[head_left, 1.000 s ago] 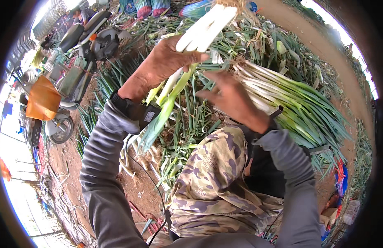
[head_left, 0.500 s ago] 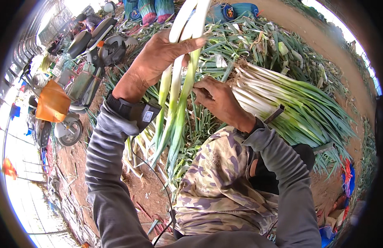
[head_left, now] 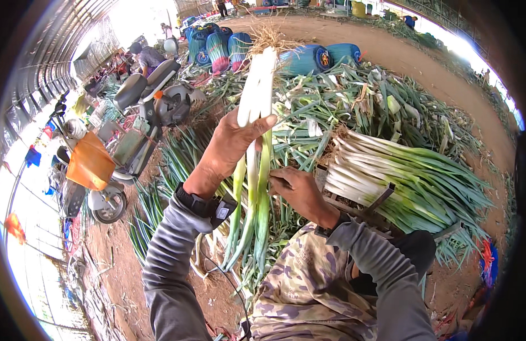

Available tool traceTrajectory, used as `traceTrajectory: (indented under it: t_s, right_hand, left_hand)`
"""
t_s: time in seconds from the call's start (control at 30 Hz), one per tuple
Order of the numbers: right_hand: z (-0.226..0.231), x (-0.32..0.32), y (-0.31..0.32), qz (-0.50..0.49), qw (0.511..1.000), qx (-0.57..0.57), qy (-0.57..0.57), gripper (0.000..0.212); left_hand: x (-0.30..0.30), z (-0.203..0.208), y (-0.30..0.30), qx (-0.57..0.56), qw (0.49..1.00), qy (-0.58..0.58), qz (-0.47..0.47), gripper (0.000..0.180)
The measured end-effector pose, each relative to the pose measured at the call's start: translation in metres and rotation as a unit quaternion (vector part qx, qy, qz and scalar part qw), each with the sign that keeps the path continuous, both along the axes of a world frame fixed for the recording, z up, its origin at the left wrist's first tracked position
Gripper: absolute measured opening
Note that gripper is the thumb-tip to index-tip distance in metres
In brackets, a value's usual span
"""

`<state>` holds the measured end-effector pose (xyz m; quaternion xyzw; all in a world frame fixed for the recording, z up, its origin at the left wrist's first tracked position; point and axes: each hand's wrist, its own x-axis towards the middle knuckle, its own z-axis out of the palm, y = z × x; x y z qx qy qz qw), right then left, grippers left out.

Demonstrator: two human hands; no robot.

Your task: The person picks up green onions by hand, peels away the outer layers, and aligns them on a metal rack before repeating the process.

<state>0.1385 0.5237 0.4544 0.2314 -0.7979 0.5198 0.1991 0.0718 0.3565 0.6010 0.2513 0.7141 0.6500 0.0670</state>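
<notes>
Above brown soil [head_left: 123, 278], left fingers [head_left: 262, 126] wrap around leeks [head_left: 258, 88].

A scooter [head_left: 140, 149] is parked at left on bare ground [head_left: 177, 301], a bright orange cover [head_left: 91, 162] at its front above the wheel [head_left: 110, 208]. Beyond its seat [head_left: 130, 91], a person [head_left: 151, 58] bends low. Blue sacks [head_left: 218, 52] with pinkish ends stand close together farther back; two more lie to their right, beside a dirt path [head_left: 410, 65]. Ribbed framing [head_left: 32, 74] curves up at far left, and a yellow drum [head_left: 358, 9] sits far off.
</notes>
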Motion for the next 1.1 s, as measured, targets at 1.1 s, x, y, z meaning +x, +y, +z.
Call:
traceTrajectory:
  t_s: [1.1]
  right_hand:
    - [0.112,-0.025,0.044,0.169,0.887,-0.428,-0.030,0.021]
  left_hand:
    - [0.003,-0.033,-0.026,0.002,0.998,-0.048,-0.044,0.034]
